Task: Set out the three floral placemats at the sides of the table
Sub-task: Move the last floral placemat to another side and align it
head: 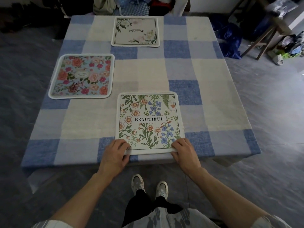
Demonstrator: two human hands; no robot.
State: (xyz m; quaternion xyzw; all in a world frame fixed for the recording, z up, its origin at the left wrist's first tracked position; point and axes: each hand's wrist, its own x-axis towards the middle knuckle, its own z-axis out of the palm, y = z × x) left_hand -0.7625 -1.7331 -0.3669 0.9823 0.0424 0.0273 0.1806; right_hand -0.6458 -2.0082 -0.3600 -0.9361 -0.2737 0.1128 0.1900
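Three floral placemats lie on a table with a blue and white checked cloth (205, 66). The white daisy placemat (148, 119) printed BEAUTIFUL lies flat at the near edge. My left hand (115, 155) grips its near left corner and my right hand (185, 153) grips its near right corner, fingers on top. A pale blue placemat with pink roses (82, 76) lies at the left side. A cream placemat with white flowers (135, 31) lies at the far side, its lettering upside down to me.
A wooden stool or stand (263, 37) with bags and a blue sheet (228, 40) stands to the far right. Clothes and bags (125, 5) are piled behind the table's far edge. My shoes (149, 186) stand on the grey floor at the near edge.
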